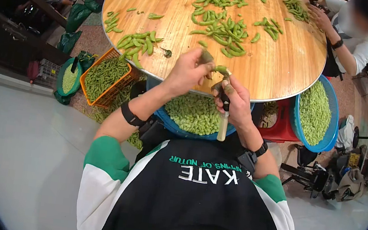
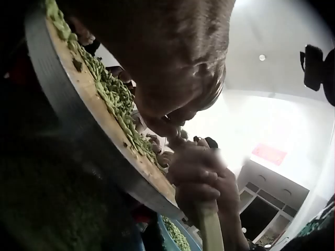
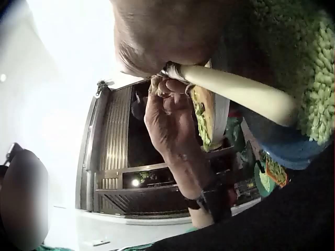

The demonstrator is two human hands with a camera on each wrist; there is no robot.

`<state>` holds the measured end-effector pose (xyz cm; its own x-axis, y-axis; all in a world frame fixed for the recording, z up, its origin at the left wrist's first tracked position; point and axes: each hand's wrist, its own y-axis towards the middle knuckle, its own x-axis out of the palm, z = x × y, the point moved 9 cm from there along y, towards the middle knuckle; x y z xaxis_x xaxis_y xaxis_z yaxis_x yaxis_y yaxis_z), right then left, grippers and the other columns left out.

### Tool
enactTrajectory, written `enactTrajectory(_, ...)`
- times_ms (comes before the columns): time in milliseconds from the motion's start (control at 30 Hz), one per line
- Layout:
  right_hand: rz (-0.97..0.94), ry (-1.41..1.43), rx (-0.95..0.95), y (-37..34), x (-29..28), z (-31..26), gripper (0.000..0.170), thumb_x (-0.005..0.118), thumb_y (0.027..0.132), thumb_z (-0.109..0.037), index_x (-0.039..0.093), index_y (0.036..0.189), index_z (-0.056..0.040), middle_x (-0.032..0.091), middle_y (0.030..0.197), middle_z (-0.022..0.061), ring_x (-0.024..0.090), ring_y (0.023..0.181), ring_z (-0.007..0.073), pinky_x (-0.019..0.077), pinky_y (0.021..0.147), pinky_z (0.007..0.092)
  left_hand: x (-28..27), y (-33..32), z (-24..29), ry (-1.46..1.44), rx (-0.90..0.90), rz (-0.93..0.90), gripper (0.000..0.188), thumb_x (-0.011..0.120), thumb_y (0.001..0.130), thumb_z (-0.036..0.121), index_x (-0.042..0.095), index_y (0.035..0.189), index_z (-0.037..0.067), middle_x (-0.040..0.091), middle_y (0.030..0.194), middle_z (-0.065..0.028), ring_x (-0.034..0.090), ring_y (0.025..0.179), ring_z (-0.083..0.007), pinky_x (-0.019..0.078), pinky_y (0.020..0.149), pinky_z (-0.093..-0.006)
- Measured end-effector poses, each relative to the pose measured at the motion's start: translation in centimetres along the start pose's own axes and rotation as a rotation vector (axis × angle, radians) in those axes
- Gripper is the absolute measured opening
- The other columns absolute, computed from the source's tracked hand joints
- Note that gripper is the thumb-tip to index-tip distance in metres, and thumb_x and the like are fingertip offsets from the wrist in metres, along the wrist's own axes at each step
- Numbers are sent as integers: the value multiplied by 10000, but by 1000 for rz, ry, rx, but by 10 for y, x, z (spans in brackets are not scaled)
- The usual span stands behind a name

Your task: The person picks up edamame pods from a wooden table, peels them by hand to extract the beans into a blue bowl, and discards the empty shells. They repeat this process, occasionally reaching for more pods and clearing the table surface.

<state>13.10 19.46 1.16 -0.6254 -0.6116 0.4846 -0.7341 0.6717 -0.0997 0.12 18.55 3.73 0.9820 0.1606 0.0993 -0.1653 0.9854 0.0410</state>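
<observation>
A green soybean pod (image 1: 220,69) spans the gap between the two hands over the near edge of the round wooden table (image 1: 176,26). My left hand (image 1: 188,71) pinches the pod's left end with thumb and finger. At its other end is my right hand (image 1: 237,102), with fingers curled round a tool whose pale handle (image 3: 235,89) points down toward my body. The tool's working end is hidden by the fingers. Dark coverings show on some fingertips. Directly below the hands, a blue tub (image 1: 165,119) holds shelled beans (image 1: 193,114).
Heaped pods (image 1: 224,32) lie across the table, with a smaller pile (image 1: 135,44) at left. An orange crate (image 1: 87,85) of pods stands on the left floor; another blue tub (image 1: 334,133) of beans is at right. Another person (image 1: 353,48) works at the far right.
</observation>
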Motion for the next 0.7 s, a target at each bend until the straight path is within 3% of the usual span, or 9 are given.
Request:
enactTrajectory(133, -24, 152, -13, -3, 4, -1, 214, 444, 993, -190, 493, 1136, -39, 569, 819, 63, 476, 556, 82, 380, 433, 204, 10, -12, -2, -7, -6, 37, 49, 576, 901, 37, 541, 917, 7, 594, 731, -29, 503, 529, -57, 393, 464, -197)
enactTrajectory(300, -73, 270, 9, -9, 14, -6, 354, 441, 994, -186, 437, 1327, -67, 557, 831, 65, 455, 549, 94, 369, 437, 203, 14, -21, 0, -41, -42, 75, 46, 575, 905, 39, 553, 928, 6, 617, 786, -23, 524, 555, -55, 395, 469, -189)
enactTrajectory(400, -74, 298, 25, -9, 12, -5, 397, 445, 993, -181, 404, 1375, -82, 553, 831, 62, 453, 551, 96, 369, 438, 205, 23, -27, 0, -203, -137, 21, 35, 563, 911, 33, 573, 928, 5, 635, 815, -27, 534, 570, -54, 399, 479, -185)
enactTrajectory(700, -123, 256, 35, -13, 13, -4, 350, 467, 987, -193, 460, 1314, -68, 552, 818, 51, 448, 557, 85, 360, 433, 201, 17, -26, -17, -128, -135, -93, 104, 563, 916, 75, 623, 974, 12, 619, 779, -1, 506, 574, -38, 371, 483, -176)
